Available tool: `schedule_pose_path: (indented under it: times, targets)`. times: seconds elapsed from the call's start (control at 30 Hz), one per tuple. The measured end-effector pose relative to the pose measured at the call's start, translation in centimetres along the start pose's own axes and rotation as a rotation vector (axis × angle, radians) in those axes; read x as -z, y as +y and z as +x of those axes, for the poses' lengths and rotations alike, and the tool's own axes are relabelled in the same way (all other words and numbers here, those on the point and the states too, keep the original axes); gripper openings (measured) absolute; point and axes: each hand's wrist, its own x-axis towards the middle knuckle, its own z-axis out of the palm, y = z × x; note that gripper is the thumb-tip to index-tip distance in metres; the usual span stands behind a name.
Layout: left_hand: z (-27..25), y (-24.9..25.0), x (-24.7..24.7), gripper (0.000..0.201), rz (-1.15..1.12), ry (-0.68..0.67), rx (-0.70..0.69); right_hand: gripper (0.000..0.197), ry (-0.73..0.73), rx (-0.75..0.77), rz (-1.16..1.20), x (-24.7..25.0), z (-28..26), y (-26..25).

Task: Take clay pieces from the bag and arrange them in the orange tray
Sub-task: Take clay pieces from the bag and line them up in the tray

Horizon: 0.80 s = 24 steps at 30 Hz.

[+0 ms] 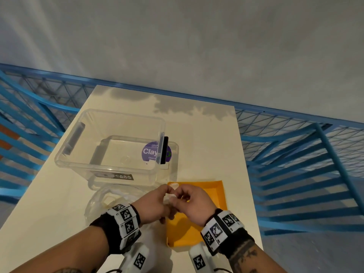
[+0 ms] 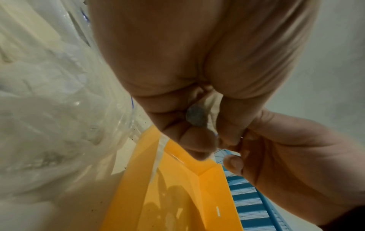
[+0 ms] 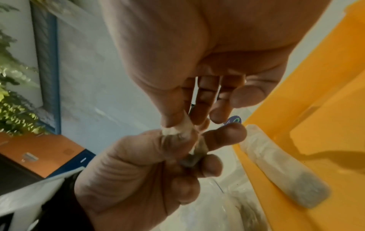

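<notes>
Small plastic-wrapped grey clay piece [image 3: 189,159] pinched between left hand [image 1: 151,203] and right hand [image 1: 194,205] above orange plastic tray [image 1: 220,196]; crumpled clear bag [image 1: 102,198] beside, transparent storage box [image 1: 65,154] behind; wrapped clay stick [image 3: 284,164] lain in tray

A dark label [image 1: 126,176] on the near wall of the clear storage box [image 1: 110,142] reads "CASA BOX" in pale capitals; beyond the box's right wall, seen partly through it, a round purple sticker [image 1: 151,153] reads "Clay" in large white letters, cut off by the box's black clip; the smaller lines above and below that word are too blurred to read.
</notes>
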Motion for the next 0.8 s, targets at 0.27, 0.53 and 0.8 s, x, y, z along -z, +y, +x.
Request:
schedule_pose_path:
  times: [0.27,0.53,0.8]
  targets:
    - [0.8,-1.8,0.2,0.015,0.252,0.144,-0.148,0.014,0.083,-0.013,0.016,1.0,-1.4,0.6]
    - [0.9,-3.2,-0.3,0.024,0.448,0.295,-0.084,0.007,-0.044,-0.145,-0.383,1.0,-0.8,3.3]
    - [1.8,-3.7,0.1,0.04,0.872,0.339,-0.072,0.009,-0.271,-0.267,-0.599,-1.1,1.2,3.8]
